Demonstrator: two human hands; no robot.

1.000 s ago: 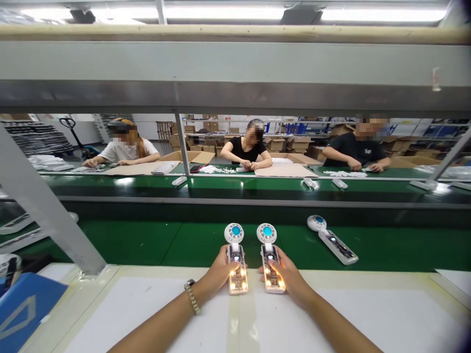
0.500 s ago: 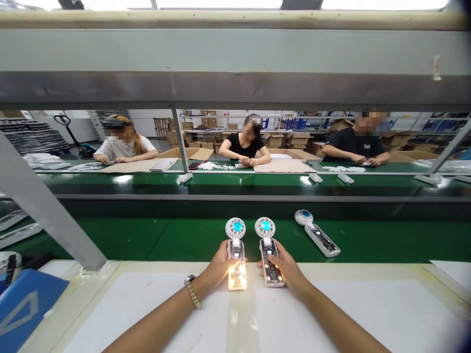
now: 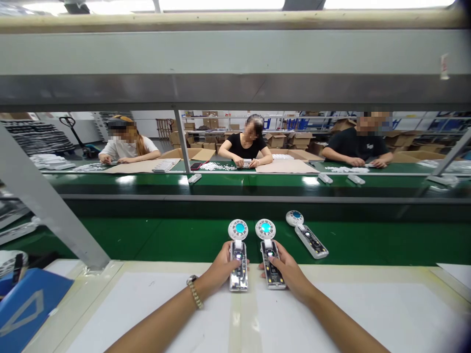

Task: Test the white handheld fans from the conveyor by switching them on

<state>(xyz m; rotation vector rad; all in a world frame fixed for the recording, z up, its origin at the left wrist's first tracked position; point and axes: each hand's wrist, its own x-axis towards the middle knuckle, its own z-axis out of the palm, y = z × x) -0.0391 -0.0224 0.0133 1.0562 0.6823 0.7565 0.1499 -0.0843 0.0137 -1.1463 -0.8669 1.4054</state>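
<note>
My left hand [image 3: 222, 264] is closed around a handheld device [image 3: 239, 279] with a clear body and a round white head with a blue centre. Closed around a similar device [image 3: 274, 279] is my right hand [image 3: 289, 267], its thumb on the front. Both devices stand side by side, a little apart, heads pointing away from me, over the near edge of the white work surface. A small light shows near each thumb. To the right, a third such device [image 3: 311, 241] lies slanted on the green belt [image 3: 198, 235].
A slanted metal post [image 3: 55, 206] and a blue box [image 3: 33, 304] are at the left. Beyond a rail [image 3: 235, 198], small white devices lie on the far belt. Three people sit across it, behind cardboard and piles of white parts.
The bright orange-yellow glow in the left-hand device has gone out, and the right-hand device's lower lights look dimmer. The third device has shifted left; devices on the far belt have moved right.
</note>
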